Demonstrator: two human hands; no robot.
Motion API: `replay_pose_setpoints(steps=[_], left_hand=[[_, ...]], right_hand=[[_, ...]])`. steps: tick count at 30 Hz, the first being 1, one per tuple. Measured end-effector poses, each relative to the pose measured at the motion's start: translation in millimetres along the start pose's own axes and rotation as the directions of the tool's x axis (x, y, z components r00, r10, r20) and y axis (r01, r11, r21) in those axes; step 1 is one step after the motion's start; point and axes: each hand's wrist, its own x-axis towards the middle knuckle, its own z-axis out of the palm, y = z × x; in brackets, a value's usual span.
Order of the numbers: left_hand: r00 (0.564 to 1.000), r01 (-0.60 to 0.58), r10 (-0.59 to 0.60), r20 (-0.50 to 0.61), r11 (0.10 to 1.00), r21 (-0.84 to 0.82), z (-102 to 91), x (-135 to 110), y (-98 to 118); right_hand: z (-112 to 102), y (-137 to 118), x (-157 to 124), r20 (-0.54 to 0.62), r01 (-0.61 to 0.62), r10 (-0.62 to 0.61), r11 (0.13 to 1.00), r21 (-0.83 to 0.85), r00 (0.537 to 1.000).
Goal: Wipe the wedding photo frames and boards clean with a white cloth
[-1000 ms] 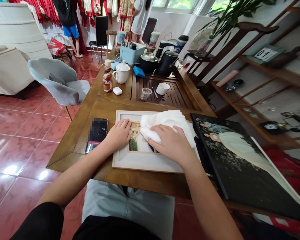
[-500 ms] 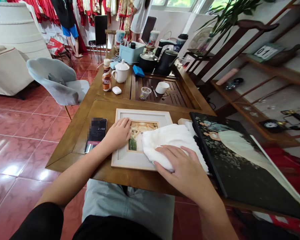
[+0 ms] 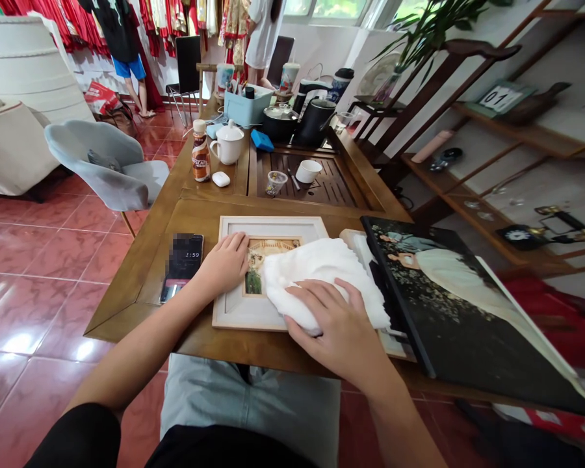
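A light wooden picture frame [image 3: 230,311] with a wide pale border and a small photo [image 3: 254,281] lies flat on the table before me. My left hand [image 3: 225,263] rests on its left side, fingers stretched out flat and holding nothing. Bunched under my right hand [image 3: 334,322] is a white towel [image 3: 322,263]. My right fingers grip the towel and press it on the frame's right half, hiding that part. The towel also reaches past the frame's right edge.
A phone [image 3: 182,266] lies left of the frame. A large dark photo panel [image 3: 468,312] leans at the right over another frame [image 3: 353,239]. Farther back stand a bottle [image 3: 201,153], a lidded mug [image 3: 228,143], a plastic cup [image 3: 275,183] and a white cup [image 3: 309,171].
My right hand and the towel have slid slightly left over the frame. My left hand stays on the frame's left side. The whole view has shifted a little.
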Motion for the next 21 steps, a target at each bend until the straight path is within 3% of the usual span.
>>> replay_pose_setpoints(steps=[10, 15, 18, 21], left_hand=[[1.0, -0.008, 0.007, 0.013, 1.0, 0.013, -4.5, 0, -4], [0.999, -0.002, 0.0, 0.047, 0.999, 0.038, -7.4, 0, -7], [0.999, -0.004, 0.001, 0.043, 0.998, 0.058, -9.0, 1, -9], [0.999, -0.004, -0.001, 0.052, 0.996, 0.085, -11.8, 2, -12]], right_hand=[[-7, 10, -9, -0.022, 0.103, -0.106, 0.99, -0.093, 0.994], [-22, 18, -10, -0.254, 0.181, -0.24, 0.955, -0.234, 0.937], [-44, 27, -17, -0.398, 0.15, -0.272, 0.938, -0.311, 0.876], [-65, 42, -28, -0.451, 0.074, -0.28, 0.904, -0.421, 0.847]])
